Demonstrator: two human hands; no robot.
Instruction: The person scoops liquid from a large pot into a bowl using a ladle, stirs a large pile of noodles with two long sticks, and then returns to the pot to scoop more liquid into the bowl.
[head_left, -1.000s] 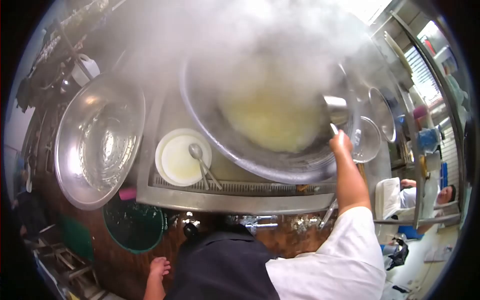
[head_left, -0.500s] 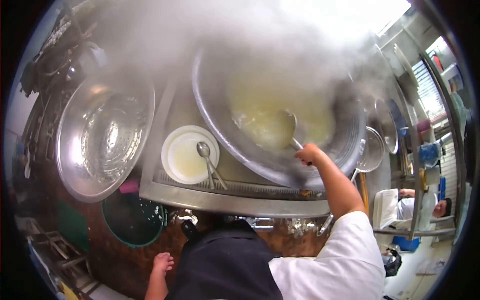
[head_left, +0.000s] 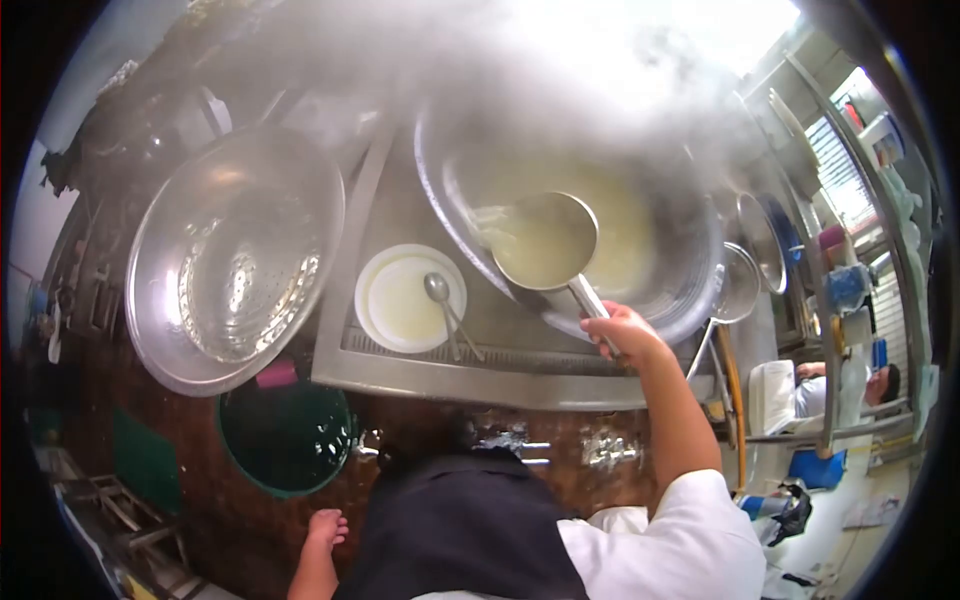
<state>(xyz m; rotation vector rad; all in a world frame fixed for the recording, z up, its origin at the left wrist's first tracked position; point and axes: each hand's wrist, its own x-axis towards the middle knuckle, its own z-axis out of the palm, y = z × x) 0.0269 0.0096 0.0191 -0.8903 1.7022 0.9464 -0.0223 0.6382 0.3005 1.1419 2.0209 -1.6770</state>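
My right hand (head_left: 622, 334) grips the handle of a large metal ladle (head_left: 545, 243), held above the big metal pot (head_left: 690, 305). Its bowl is full of pale, cloudy liquid, some of it spilling at the left lip. Pale yellowish liquid (head_left: 625, 225) fills the pot's lower part, and steam hides the far rim. Down at my side hangs my left hand (head_left: 328, 527), fingers loosely bent and holding nothing. Left of the pot, a white bowl (head_left: 385, 335) contains a little liquid, with a metal spoon (head_left: 437, 288) and another thin utensil resting across its edge.
A wide, shiny metal basin (head_left: 165, 340) stands at the left, above a dark green tub (head_left: 290, 440) of water. A round strainer (head_left: 738, 283) leans right of the pot. Another person (head_left: 815, 390) is beyond the rack at right. The brown floor looks wet.
The ladle has come up out of the pot's liquid and moved nearer to me, now full. My right hand rose with it. The whole view has shifted slightly; my left hand stays low.
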